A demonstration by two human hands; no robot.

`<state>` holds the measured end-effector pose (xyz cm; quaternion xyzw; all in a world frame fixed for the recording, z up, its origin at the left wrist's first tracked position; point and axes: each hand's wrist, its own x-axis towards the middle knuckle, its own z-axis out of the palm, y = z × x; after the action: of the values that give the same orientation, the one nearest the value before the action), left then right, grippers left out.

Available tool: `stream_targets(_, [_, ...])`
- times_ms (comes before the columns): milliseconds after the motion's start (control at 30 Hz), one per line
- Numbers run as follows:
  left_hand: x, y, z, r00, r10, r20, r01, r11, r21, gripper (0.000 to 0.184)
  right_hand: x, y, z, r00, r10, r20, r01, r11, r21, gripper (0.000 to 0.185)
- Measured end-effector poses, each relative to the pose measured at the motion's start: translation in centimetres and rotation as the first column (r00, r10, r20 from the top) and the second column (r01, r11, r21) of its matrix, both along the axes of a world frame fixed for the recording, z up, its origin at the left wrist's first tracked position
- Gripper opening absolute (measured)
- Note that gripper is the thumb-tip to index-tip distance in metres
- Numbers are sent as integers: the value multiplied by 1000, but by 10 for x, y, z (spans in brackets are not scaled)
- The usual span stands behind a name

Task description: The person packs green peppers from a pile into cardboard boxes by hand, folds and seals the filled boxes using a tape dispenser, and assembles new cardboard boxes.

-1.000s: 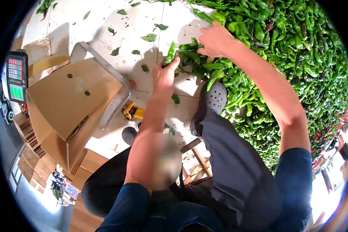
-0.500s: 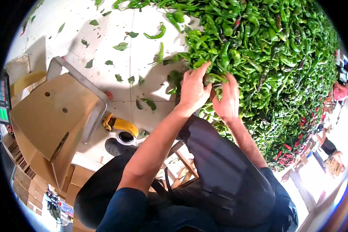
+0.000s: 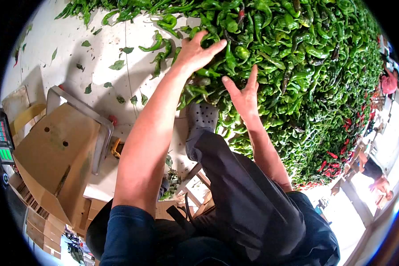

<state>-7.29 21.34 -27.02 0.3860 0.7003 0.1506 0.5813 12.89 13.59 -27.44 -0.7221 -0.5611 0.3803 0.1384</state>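
Note:
A large heap of green peppers [image 3: 306, 57] fills the upper right of the view. My left hand [image 3: 196, 54] lies over the heap's left edge, thumb and fingers spread among the peppers, and I see nothing held in it. To its lower right, my right hand [image 3: 245, 94] hovers at or just above the peppers with thumb and fingers apart, also holding nothing visible. A few loose peppers [image 3: 162, 57] lie on the tiled floor beside my left hand. Below the hands, my grey perforated clog [image 3: 202, 116] stands at the heap's edge.
An open cardboard box [image 3: 57, 146] rests at the left against a metal frame [image 3: 82, 104]. A scale display [image 3: 4, 144] stands at the far left edge. Fallen leaves [image 3: 116, 65] dot the floor. Red peppers [image 3: 330, 164] and other people [image 3: 377, 175] are at the right.
Both hands were close together at the heap's edge; now they are apart with fingers spread. The left has reached forward and left, and the view has shifted, bringing the grey clog into sight.

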Motion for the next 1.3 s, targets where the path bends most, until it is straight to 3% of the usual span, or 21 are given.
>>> stream_targets(33, [2,-5,-8,999,-36,23,35,998,43,101,8,-1,-14,998,44,-53,-42,998,36,120])
stream_targets(67, [3,-14,-13,996,-85,33,82,994,77,99,5,4,-7,981,15,-194,-25,999,-48,125])
stream_targets(100, [2,-25,-20,990,-132,41,127,986,109,98,2,4,3,999,51,8,-48,983,-177,124])
stream_targets(167, [-10,-46,-17,943,-331,-35,333,933,136,85,6,5,6,968,-58,-246,5,978,-211,120])
stream_targets(267, [-18,-83,-33,956,-292,40,262,904,338,77,-2,19,31,843,-282,-458,91,914,-396,113])
stream_targets(300, [-17,-92,-40,965,-260,34,230,903,363,80,-8,28,49,782,-398,-480,111,846,-521,113])
stream_targets(333, [-16,-95,-42,972,-231,30,201,898,391,83,-5,33,48,821,-389,-418,152,855,-495,112])
stream_targets(433, [-10,-88,-47,976,-98,196,39,958,285,85,1,48,36,856,-403,-323,171,811,-559,101])
stream_targets(500, [-7,-78,-44,901,96,423,-136,989,63,91,-19,45,44,883,-366,-295,178,841,-510,92])
stream_targets(567, [-4,-73,-26,844,205,495,-211,976,-45,77,-22,28,17,935,-218,-281,95,914,-394,88])
stream_targets(633, [5,-81,-35,865,216,452,-238,971,-9,75,-21,12,11,985,-67,-157,24,965,-263,82])
stream_targets(667, [8,-78,-28,875,221,430,-251,968,15,74,-16,4,0,955,-108,-277,47,975,-218,80])
stream_targets(700, [12,-81,-18,947,179,267,-201,978,60,72,-11,-3,-10,908,-141,-394,77,982,-174,79])
stream_targets(767, [22,-85,-18,957,141,252,-188,967,173,73,-18,-7,17,820,-252,-514,141,959,-246,71])
stream_targets(800, [29,-87,-18,948,114,297,-176,966,191,72,-16,-12,19,841,-215,-497,143,973,-179,69])
stream_targets(833, [33,-89,11,978,102,180,-139,969,206,67,-13,-16,21,861,-179,-477,143,983,-111,67])
stream_targets(867, [40,-95,19,970,126,208,-180,947,266,65,-10,-20,29,882,-147,-447,116,989,-94,62])
stream_targets(1033, [70,-118,52,984,169,58,-169,773,611,59,21,-44,43,645,-343,-683,261,939,-225,46])
stream_targets(1100, [77,-125,77,981,182,-73,-81,719,691,62,35,-54,58,432,-407,-805,284,909,-307,43])
stream_targets(1167, [81,-123,103,969,205,-141,-24,640,768,64,52,-50,71,573,-363,-735,226,932,-284,46])
stream_targets(1300, [77,-121,152,943,278,-182,9,524,851,64,61,-40,101,543,-311,-780,201,950,-239,49])
